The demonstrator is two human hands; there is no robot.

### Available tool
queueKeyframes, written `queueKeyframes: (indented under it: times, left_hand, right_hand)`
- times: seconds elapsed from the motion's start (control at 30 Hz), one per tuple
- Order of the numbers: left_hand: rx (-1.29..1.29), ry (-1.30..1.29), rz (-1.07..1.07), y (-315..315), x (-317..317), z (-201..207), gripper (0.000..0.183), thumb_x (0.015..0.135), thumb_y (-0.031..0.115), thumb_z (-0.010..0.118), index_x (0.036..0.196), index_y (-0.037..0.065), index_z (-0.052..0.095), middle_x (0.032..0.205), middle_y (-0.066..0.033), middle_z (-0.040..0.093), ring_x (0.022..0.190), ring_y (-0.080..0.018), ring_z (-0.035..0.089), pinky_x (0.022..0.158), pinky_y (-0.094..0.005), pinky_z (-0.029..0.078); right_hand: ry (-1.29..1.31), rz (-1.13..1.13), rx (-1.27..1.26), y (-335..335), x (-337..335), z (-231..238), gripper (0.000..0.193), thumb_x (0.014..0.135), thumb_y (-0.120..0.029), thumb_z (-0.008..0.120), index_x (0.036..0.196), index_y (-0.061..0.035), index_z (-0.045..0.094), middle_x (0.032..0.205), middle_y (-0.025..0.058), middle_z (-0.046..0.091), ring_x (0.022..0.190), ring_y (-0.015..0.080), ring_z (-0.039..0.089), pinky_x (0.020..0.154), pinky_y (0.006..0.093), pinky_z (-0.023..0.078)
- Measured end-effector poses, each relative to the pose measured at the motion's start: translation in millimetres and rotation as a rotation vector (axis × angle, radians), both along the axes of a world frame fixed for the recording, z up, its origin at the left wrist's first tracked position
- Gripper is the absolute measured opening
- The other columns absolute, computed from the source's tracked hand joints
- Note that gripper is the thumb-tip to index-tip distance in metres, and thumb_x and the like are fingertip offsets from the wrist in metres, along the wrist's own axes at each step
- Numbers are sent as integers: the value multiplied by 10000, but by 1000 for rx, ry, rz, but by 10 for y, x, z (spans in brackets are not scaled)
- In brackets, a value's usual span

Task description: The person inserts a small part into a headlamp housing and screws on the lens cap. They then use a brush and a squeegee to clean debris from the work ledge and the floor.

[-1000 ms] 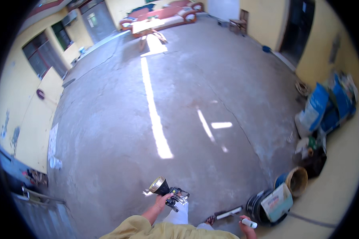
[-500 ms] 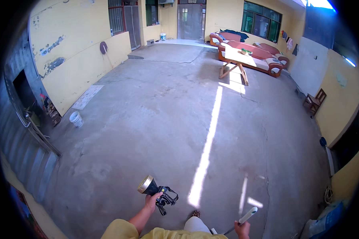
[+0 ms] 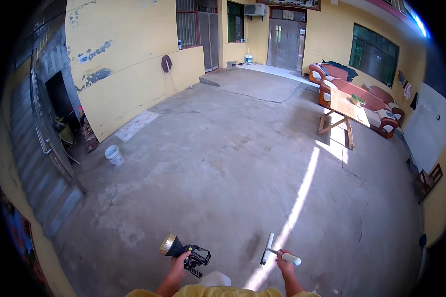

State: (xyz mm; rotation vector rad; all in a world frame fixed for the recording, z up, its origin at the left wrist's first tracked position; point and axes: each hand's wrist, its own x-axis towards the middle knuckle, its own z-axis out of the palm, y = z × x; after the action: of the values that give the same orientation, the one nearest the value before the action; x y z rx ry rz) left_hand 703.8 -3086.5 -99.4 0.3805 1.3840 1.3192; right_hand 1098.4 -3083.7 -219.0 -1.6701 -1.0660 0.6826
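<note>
My left hand (image 3: 181,262) is clamped on a black headlamp with a wide, cone-shaped, gold-rimmed head (image 3: 173,246). My thumb lies along its body; the other fingertips are hidden underneath, so I cannot tell how they sit. The cone points up and to my left, and a black fabric strap with pale lettering (image 3: 199,255) hangs loose on the right side of the lamp, over the floor.

My right hand (image 3: 285,262) is wrapped round a T-shaped squeegee with a white handle (image 3: 292,259), fingers closed on it near the neck. The butt of the handle sticks out to my right, and the long white-and-black head (image 3: 267,249) is on my left, roughly upright in my view. I cannot tell whether its blade touches the floor. The two tools are well apart.

Below me spreads a grey concrete floor (image 3: 198,193), crossed by a bright strip of sunlight (image 3: 302,193) that runs down beside the squeegee. Toward the floor's left edge stands a white plastic bucket (image 3: 114,156), near a pale patterned mat (image 3: 136,125) lying along the wall. Toward the far right corner is a light wooden table (image 3: 343,103), with a green leafy-looking thing (image 3: 357,100) at its sofa-side edge, before a red-and-white sofa (image 3: 349,89).
</note>
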Motion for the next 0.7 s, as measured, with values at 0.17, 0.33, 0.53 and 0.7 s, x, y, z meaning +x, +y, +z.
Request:
queueKeyframes:
  times: [0.17,0.33,0.53,0.7]
  left_hand:
    - [-15,112,152,1010,-9,39,274,654,163,657,854,-9,582,760,-41,587,654,-131,546,581,-253,430]
    - [34,110,15,2553,38,-47,309,663,174,660,903,-9,594,771,-42,591,653,-130,549,585,-245,424]
    - [4,37,-143,4344,461,358,391,646,187,690,966,-2,570,867,-52,578,773,-125,532,669,-261,414]
    - [89,-26,-99,5786,672,438,329,659,170,673,931,10,579,824,-31,583,722,-112,532,625,-244,415]
  right_hand:
    - [342,-55,-130,1394,31,149,197,802,-143,554,968,-62,484,788,92,552,559,149,576,445,250,485]
    - [324,-120,-33,2445,342,-105,193,778,-89,573,934,-42,470,757,80,528,599,157,571,498,256,497]
    - [540,-208,-147,3512,539,-337,266,670,54,607,904,-16,500,757,75,516,636,151,538,557,253,478]
    - [946,-355,-111,4375,614,-363,263,725,111,414,949,-16,466,930,212,483,647,325,577,580,372,545]
